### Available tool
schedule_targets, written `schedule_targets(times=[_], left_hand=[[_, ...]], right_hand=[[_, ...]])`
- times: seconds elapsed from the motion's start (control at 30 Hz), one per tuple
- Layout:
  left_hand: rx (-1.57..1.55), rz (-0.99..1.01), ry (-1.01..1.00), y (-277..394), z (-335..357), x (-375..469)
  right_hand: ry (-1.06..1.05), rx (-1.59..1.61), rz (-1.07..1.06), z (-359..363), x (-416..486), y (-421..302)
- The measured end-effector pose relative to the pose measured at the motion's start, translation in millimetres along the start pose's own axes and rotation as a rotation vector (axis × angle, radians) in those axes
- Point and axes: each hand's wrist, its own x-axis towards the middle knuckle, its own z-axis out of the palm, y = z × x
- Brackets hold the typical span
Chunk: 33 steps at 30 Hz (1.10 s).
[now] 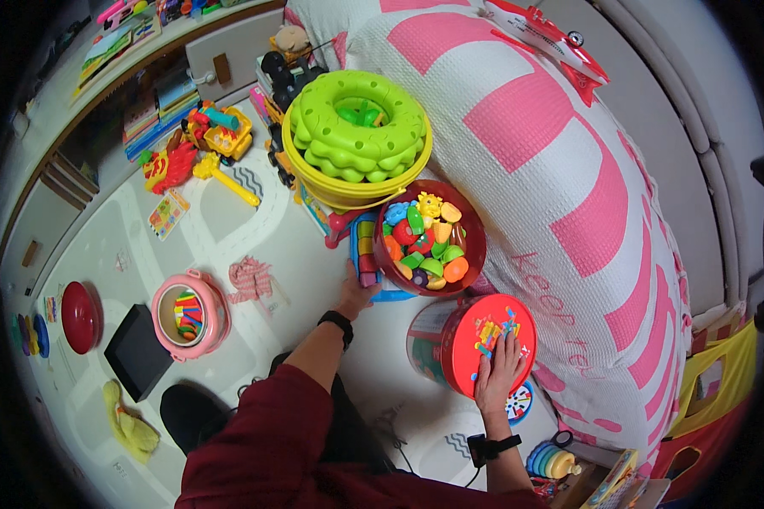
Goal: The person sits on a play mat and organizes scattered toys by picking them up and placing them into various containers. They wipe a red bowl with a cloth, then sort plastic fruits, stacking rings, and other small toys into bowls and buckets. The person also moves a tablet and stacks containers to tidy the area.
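Observation:
My left hand [358,290] is at the near end of a blue toy tray holding colored blocks [366,254]. Its fingers are partly hidden, so its grip is unclear. Close beside it, a dark red bowl [476,245] is heaped with plastic toy food and a yellow toy figure [429,205]; it overlaps the tray. My right hand [500,372] lies with fingers spread on the red lid [465,343] of a clear-sided toy tub [425,340]. Behind the bowl, a yellow bucket [337,198] carries a green ring-shaped toy [382,153].
A pink-and-white covered sofa or bed [528,127] borders the right. On the patterned play mat [191,254] are a pink pot of colored pieces [219,318], a black tray [139,356], a red bowl-like dish [79,317] and a yellow plush toy [130,423]. Shelving [165,48] lines the left.

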Motion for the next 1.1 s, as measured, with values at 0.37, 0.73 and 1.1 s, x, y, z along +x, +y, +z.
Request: schedule_targets(times=[0.37, 0.73, 1.1], left_hand=[[0.040, -0.032, -0.109, -18, -4, -21], [-0.191, 0.100, -0.077, 78, -80, -110], [0.021, 0.459, 0.625, 145, -419, -392]], right_hand=[[0.015, 0.002, -0.031, 0, -2, 2], [0.129, -0.089, -0.122, 25, 0, 35], [0.265, -0.257, -0.022, 34, 6, 44]])
